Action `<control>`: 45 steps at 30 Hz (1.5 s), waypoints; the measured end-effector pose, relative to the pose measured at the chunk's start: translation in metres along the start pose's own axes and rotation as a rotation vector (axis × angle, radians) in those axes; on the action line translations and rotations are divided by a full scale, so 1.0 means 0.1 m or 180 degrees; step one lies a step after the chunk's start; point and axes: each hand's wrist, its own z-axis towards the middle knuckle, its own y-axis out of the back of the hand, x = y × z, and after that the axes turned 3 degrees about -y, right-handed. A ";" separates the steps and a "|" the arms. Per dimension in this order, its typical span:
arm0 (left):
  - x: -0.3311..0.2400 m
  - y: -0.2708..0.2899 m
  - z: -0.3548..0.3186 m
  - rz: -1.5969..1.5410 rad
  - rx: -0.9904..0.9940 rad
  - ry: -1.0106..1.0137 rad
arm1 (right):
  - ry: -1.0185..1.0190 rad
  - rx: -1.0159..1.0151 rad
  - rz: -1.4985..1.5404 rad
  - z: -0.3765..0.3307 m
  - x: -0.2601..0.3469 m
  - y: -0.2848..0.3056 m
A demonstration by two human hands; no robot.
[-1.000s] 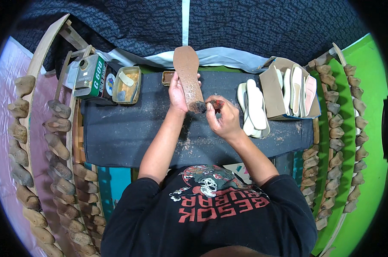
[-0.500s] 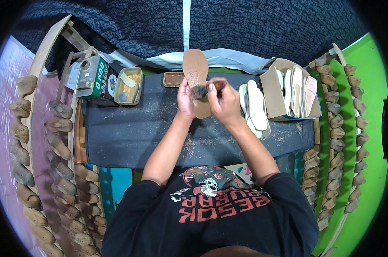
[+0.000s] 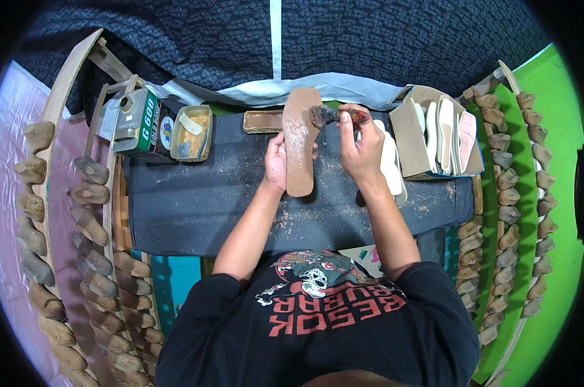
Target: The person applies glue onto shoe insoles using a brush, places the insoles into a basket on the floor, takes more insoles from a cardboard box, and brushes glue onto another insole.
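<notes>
My left hand (image 3: 276,162) grips a brown shoe sole (image 3: 299,148) by its left edge, with fingertips showing at the right edge. The sole stands lengthwise above the table, and a wet, shiny patch lies along its middle. In my right hand (image 3: 361,143) is a brush (image 3: 353,116) with a dark, clotted head, held by its reddish handle. The brush head is at the sole's upper right edge; whether it touches cannot be made out. Behind the sole, a shallow tray (image 3: 261,122) with brown contents sits at the table's far side.
Pale insoles (image 3: 390,164) lie right of my right hand, beside a cardboard box (image 3: 409,145) of more insoles. At the far left stand a green metal can (image 3: 134,122) and a tub (image 3: 206,138) with scrapers. Racks of wooden shoe lasts (image 3: 89,193) flank the dark table (image 3: 195,219).
The brush has moved off the sole's middle, up and right to its edge. The sole has shifted slightly down and turned a little in my left hand.
</notes>
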 end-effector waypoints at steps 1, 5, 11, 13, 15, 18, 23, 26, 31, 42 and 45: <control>0.01 0.02 -0.03 0.0010 0.0000 0.0013 | -0.0120 0.0075 0.0044 -0.02 -0.02 0.00; -0.04 0.03 -0.09 0.0075 -0.0044 0.0048 | -0.0132 0.0256 0.0144 -0.19 -0.05 -0.04; -0.05 0.02 -0.15 -0.0079 0.0117 0.0197 | -0.0212 0.0318 -0.0156 0.02 -0.12 -0.06; -0.02 0.03 -0.17 -0.0056 0.0113 0.0153 | -0.0080 0.0199 -0.0328 0.10 -0.16 -0.08; -0.01 0.05 -0.20 0.0013 0.0062 0.0067 | -0.0178 0.0196 -0.0318 0.13 -0.27 -0.12; -0.09 0.14 -0.31 -0.0062 -0.0124 -0.0029 | -0.0553 0.0220 -0.0033 0.13 -0.51 -0.26; -0.32 0.31 -0.49 -0.0125 -0.0278 -0.0266 | -0.2741 0.0211 0.2254 -0.10 -1.11 -0.51; -0.50 0.48 -0.66 -0.0135 -0.0379 -0.0499 | -0.2991 0.0180 0.2328 -0.22 -1.20 -0.75; -0.65 0.53 -0.94 -0.0058 -0.0536 -0.0669 | -0.3088 0.0590 0.2357 -0.18 -1.26 -1.17; -0.84 0.63 -1.14 -0.0088 -0.0464 -0.0674 | -0.3706 0.1190 0.1937 -0.10 -1.48 -1.45; -0.86 0.62 -1.05 -0.0128 -0.0330 -0.0600 | -0.3825 0.0981 0.2018 -0.19 -1.40 -1.26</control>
